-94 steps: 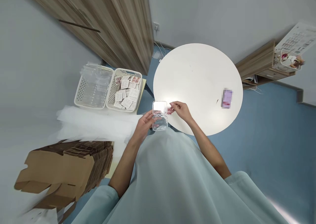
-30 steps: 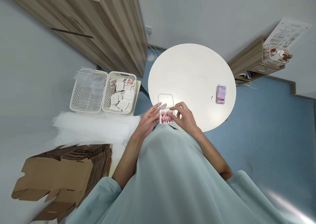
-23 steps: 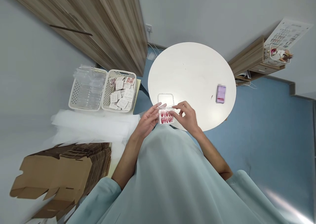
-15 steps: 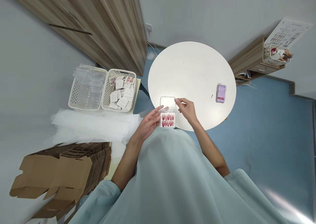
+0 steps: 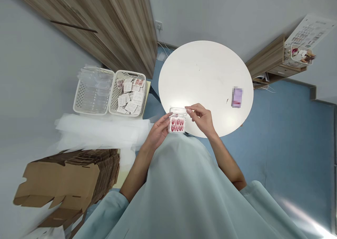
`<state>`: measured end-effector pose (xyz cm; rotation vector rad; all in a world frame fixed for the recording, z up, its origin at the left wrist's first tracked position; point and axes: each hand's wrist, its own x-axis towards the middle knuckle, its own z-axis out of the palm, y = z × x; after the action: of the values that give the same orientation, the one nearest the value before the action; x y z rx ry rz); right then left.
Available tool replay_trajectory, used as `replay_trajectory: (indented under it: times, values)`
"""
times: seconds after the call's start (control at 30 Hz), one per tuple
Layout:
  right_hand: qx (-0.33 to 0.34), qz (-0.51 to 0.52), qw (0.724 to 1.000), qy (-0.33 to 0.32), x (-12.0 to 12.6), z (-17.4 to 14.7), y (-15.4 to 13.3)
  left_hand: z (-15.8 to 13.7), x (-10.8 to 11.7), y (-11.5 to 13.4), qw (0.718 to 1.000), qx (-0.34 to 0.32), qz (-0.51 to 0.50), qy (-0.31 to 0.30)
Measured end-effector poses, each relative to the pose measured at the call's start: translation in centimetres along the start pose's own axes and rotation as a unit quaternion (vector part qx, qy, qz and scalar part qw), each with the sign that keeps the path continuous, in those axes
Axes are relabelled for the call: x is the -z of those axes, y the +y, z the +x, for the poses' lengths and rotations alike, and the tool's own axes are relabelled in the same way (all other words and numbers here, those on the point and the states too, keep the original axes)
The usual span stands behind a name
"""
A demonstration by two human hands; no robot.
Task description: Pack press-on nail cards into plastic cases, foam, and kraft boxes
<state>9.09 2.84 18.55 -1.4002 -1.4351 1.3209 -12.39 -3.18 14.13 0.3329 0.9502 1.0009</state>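
Observation:
A clear plastic case point(image 5: 177, 130) with two rows of red and pink press-on nails point(image 5: 177, 121) inside is held over the near edge of the round white table point(image 5: 205, 74). Its hinged transparent lid point(image 5: 178, 110) stands partly raised on the far side. My left hand point(image 5: 158, 129) grips the case by its left side, fingers along the edge and partly behind it. With thumb and forefinger closed together, my right hand point(image 5: 202, 118) pinches the lid at its right corner.
Left of the table stand a white basket of clear plastic cases point(image 5: 94, 95) and a basket of small white cards point(image 5: 129, 98). White wrapping sheets point(image 5: 102, 132) and folded cardboard boxes point(image 5: 65, 179) lie nearer. A purple pixelated item point(image 5: 237, 97) rests on the table's right.
The lid has tilted down toward the case, guided by my right hand. My left hand keeps its hold on the case. The view has shifted slightly.

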Motion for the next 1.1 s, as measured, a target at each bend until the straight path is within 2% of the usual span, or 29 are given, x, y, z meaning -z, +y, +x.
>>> replay_trajectory:
  times: [0.13, 0.47, 0.53, 0.63, 0.73, 0.87, 0.97, 1.1]
  values:
    - [0.017, 0.001, 0.999, -0.035, 0.6, -1.9, -0.2, 0.5, -0.5, 0.3, 1.000, -0.019, -0.013, 0.015]
    - [-0.007, 0.002, 0.998, -0.058, 0.9, -4.3, 1.7, 0.6, -1.6, 0.9, 1.000, -0.022, -0.003, -0.022]
    - [-0.034, 0.005, 0.998, -0.048, 1.2, -4.3, 1.6, 0.6, -1.8, 0.9, 0.999, -0.023, -0.002, -0.027]
    - [-0.108, 0.011, 0.993, -0.049, 1.7, -4.2, 1.7, 0.7, -1.9, 1.1, 0.999, -0.026, 0.007, -0.037]
    - [-0.158, 0.020, 0.982, -0.102, 2.0, -4.1, 2.2, 0.7, -2.0, 1.1, 0.998, -0.030, 0.026, -0.046]
    - [-0.168, 0.043, 0.974, -0.146, 1.6, -4.1, 2.7, 0.6, -2.3, 1.2, 0.997, -0.032, 0.059, -0.050]
    - [-0.176, 0.059, 0.973, -0.134, 1.3, -4.1, 2.7, 0.5, -2.4, 1.1, 0.994, -0.039, 0.101, -0.026]
    - [-0.180, 0.062, 0.975, -0.118, 1.4, -3.8, 3.0, 0.5, -1.7, 0.6, 0.974, -0.035, 0.224, 0.032]
